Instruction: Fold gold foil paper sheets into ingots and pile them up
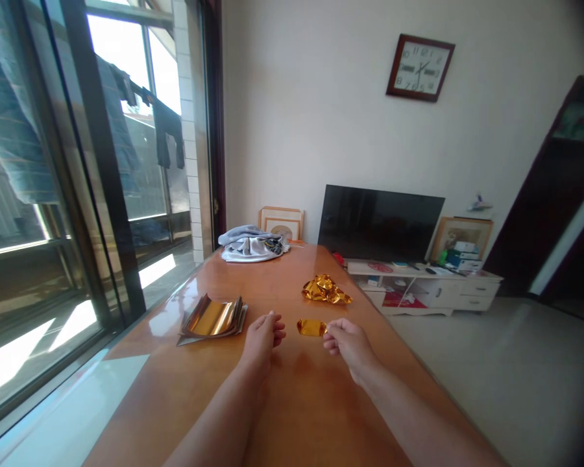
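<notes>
Over the middle of the glossy orange wood table (282,285), left hand (261,340) is half closed, fingers (275,324) loosely curled, nothing visible in it. Right hand (350,344) is pinching: thumb and forefinger are closed on the right end of a small folded gold foil piece (310,327). That piece sits between the two hands, sticking out toward the left hand without touching it. Can't tell if its underside is on the table.

Just beyond it, a crumpled gold foil heap (325,290) lies on the table, near the right hand but not touching it. Left of the left hand, near the window-side table edge, is a stack of curled gold foil sheets (211,318), top sheet bowed upward.

Far end of the table: grey cloth bundle (252,244), with a wood picture frame (281,222) leaning behind it. Past the table end, a black flat-screen TV (380,222) stands on a white TV cabinet (442,288), beside a framed picture (461,237) and white boxes (466,256). Wall clock (420,67) hangs above. On the left, dark clothes (168,133) hang outside the window (126,117).
</notes>
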